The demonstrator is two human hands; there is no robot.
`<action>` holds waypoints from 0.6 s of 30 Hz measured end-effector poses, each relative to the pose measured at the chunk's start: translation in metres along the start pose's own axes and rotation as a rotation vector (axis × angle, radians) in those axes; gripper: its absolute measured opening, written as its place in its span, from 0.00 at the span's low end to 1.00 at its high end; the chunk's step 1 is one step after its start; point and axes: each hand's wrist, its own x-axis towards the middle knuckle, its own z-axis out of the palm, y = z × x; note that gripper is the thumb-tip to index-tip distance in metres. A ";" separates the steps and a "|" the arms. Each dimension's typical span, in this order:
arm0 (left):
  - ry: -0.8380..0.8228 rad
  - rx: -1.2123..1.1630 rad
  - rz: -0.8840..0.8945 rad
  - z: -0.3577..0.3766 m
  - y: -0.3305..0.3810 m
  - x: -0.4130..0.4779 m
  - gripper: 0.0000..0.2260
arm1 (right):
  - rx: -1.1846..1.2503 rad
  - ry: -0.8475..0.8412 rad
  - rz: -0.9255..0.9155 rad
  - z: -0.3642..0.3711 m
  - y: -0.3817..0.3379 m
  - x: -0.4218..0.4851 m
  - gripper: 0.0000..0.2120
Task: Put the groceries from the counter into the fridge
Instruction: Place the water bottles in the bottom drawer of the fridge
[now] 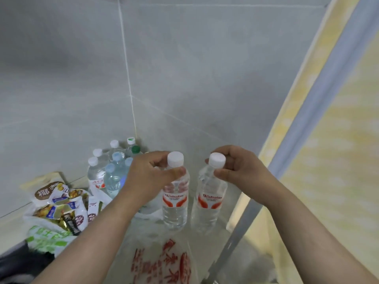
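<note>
Two clear water bottles with white caps and red-and-white labels stand upright side by side near the counter's right edge. My left hand point(149, 175) pinches the neck of the left bottle point(175, 203) just under its cap. My right hand point(240, 167) grips the neck of the right bottle point(209, 201) the same way. Whether the bottles rest on the counter point(143, 232) or hang just above it I cannot tell.
Several more water bottles point(110, 169) cluster in the tiled corner behind my left hand. A pile of snack packets point(59, 203) lies at the left. A plastic bag with red print point(164, 263) lies at the front. A yellow-patterned panel point(328, 140) rises on the right.
</note>
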 end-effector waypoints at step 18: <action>-0.308 -0.094 0.151 0.150 0.105 -0.074 0.13 | -0.046 0.363 0.085 -0.135 -0.004 -0.208 0.18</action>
